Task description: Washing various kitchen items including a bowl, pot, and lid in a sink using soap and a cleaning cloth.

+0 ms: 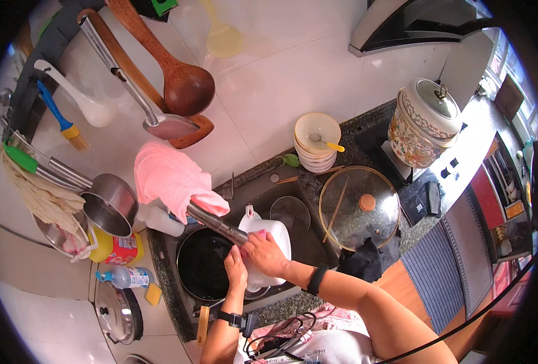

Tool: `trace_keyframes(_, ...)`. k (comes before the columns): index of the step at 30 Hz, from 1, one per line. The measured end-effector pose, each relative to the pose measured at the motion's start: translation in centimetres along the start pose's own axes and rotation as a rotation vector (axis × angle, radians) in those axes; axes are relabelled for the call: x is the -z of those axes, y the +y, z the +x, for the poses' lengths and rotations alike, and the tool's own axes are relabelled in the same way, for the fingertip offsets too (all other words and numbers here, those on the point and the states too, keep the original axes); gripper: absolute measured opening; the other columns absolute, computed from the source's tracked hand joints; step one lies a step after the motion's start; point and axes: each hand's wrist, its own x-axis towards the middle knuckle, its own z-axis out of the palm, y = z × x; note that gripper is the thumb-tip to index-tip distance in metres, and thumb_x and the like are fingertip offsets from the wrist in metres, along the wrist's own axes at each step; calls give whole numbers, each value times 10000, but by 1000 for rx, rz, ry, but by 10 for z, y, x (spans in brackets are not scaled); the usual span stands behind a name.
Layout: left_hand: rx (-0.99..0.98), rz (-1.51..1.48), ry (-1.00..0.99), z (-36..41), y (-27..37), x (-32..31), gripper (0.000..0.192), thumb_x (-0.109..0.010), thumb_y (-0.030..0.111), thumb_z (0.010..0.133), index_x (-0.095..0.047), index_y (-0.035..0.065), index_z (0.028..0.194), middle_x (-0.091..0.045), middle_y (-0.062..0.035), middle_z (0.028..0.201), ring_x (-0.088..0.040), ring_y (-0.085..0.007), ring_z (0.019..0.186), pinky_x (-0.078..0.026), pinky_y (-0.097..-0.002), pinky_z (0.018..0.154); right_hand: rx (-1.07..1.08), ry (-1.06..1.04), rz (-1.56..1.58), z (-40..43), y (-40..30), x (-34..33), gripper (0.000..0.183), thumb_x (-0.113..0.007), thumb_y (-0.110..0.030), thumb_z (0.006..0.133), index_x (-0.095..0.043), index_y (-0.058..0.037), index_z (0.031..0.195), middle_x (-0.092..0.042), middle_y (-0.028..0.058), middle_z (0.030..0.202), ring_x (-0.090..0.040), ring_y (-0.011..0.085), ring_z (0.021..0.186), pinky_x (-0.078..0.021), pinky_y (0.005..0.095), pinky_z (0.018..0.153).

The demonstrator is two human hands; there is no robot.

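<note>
Both my hands are together under the end of a metal faucet over the sink. My right hand lies at the faucet's tip, with a bit of pink material at its fingers. My left hand is just beside it, fingers raised; what lies between the palms is hidden. A pink cloth drapes over the faucet's upper part. Below the hands stands a white plastic container. A dark frying pan sits in the sink to the left.
A glass lid and stacked bowls with a spoon stand right of the sink. Beyond is a patterned lidded pot. Wooden ladle, spatula and saucepan hang on the left. A soap bottle and yellow sponge are lower left.
</note>
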Motion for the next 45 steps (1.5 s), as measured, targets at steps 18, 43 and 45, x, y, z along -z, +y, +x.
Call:
trace_keyframes(18,-152,130,62,-5,-8,26,390,-368,296,857,-477,-57,733,-440,-43,599,-358,-103,581,-342,-268,523,-436,-74,206,45,42,-30,204,-533,-178,663,-523,-65,833,-531,138,832,-520,280,795,-414,369,702)
trace_keyframes(43,48,-637,204,-6,-12,79,414,-445,310,824,-409,-13,1081,-473,-102,1055,-460,-189,925,-376,-320,785,-1040,-300,911,2,107,-44,244,-532,-281,750,-601,-55,810,-556,26,642,-472,76,520,-347,226,425)
trace_keyframes(45,65,-702,196,-4,-12,78,502,-446,340,814,-330,-5,1160,-398,-131,1155,-421,-239,1012,-359,-371,837,-1050,-43,1340,-20,95,-60,304,-472,-229,776,-508,-13,986,-575,69,732,-533,143,561,-415,275,474)
